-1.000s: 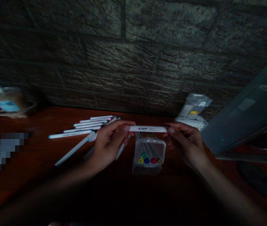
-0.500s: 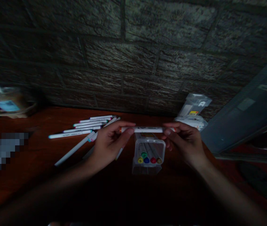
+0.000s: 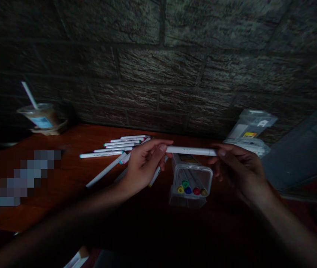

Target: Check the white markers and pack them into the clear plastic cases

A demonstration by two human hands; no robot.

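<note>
A white marker [image 3: 190, 150] lies level between my two hands, above a clear plastic case. My left hand [image 3: 144, 165] pinches its left end between thumb and fingers. The right end is gripped by my right hand [image 3: 240, 165], whose fingertips hide the tip. Below, the clear case [image 3: 175, 199] lies with its open end toward me. Inside it are several markers with coloured ends, among them a yellow one [image 3: 180, 190], a blue one [image 3: 188, 190] and a red one [image 3: 196, 191]. Loose white markers [image 3: 102, 154] lie left of my left hand, which partly covers them.
At the back left, a plastic cup [image 3: 42, 115] with a straw stands in a holder. Another clear case [image 3: 252, 123] stands at the back right, beside a plastic-wrapped bundle [image 3: 260, 147]. A stone-block wall [image 3: 158, 67] rises behind the brown table [image 3: 71, 149].
My view has shifted left, so everything sits further right. The marker has turned between my fingers: its printed label and orange ends no longer show, and its right end tilts slightly lower.
</note>
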